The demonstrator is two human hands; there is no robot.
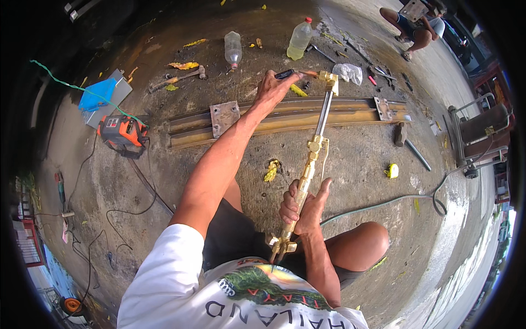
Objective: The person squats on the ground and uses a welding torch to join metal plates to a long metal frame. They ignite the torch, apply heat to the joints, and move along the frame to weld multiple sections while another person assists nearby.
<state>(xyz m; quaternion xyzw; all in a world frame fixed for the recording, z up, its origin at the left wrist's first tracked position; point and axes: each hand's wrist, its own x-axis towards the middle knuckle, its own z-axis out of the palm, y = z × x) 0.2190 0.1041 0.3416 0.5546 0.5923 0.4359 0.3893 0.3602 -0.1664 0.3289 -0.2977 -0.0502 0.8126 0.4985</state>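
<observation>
My right hand [307,211] is wrapped round the handle of a brass cutting torch [314,151], which slants up and away from my lap. The torch's copper tip [309,73] points left at its far end. Close to that tip, my left hand [270,90] grips a small dark lighter [284,74]; no flame can be made out. Below the torch head, rusty steel bars [307,117] lie side by side on the concrete. A square steel plate with holes [224,118] rests on their left part, and a smaller plate [383,108] on their right.
Two bottles [233,48] [300,39] and a hammer [181,78] lie beyond the bars. An orange welding machine [123,133] stands left. A sledgehammer [401,134], yellow tape measure [392,170] and green hose [378,204] are right. Another person [419,30] squats far right.
</observation>
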